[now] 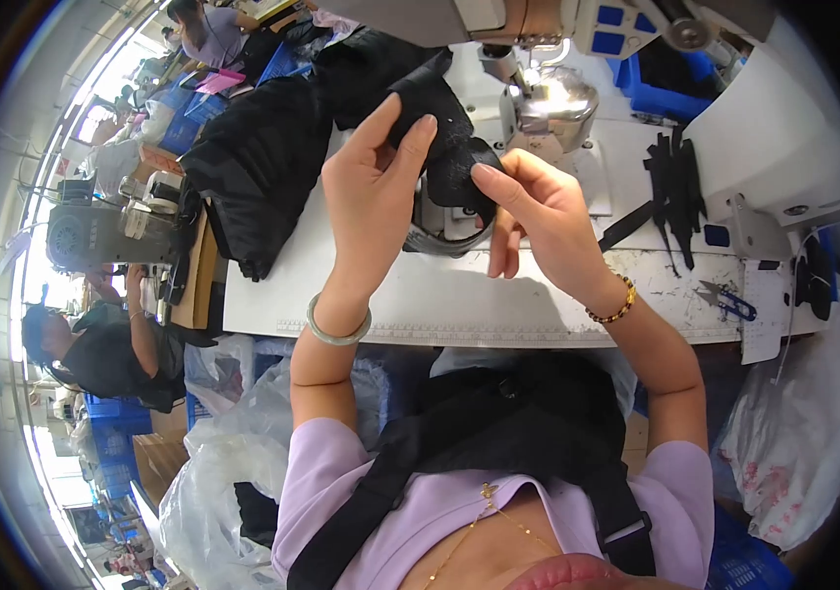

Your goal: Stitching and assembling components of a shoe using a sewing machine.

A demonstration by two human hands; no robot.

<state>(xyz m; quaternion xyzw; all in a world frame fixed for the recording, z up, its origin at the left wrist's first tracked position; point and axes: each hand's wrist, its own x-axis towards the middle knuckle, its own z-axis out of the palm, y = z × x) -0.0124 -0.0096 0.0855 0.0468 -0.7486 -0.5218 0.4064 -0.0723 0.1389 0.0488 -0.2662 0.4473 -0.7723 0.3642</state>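
I see black cloth [444,120] at upper centre of frame | right hand [545,206]: pinched on its edge | left hand [371,187]: touches it, grip I cannot tell.

Off to the left, bright strip lighting [113,56] runs the room's length, blue crates [117,428] stand stacked, and sunlight brightens the white tabletop [282,293] here.

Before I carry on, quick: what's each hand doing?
Left hand: at the black fabric, thumb and index fingertips apart; whether it grips can't be told.
Right hand: closed, pinching the black fabric's edge.
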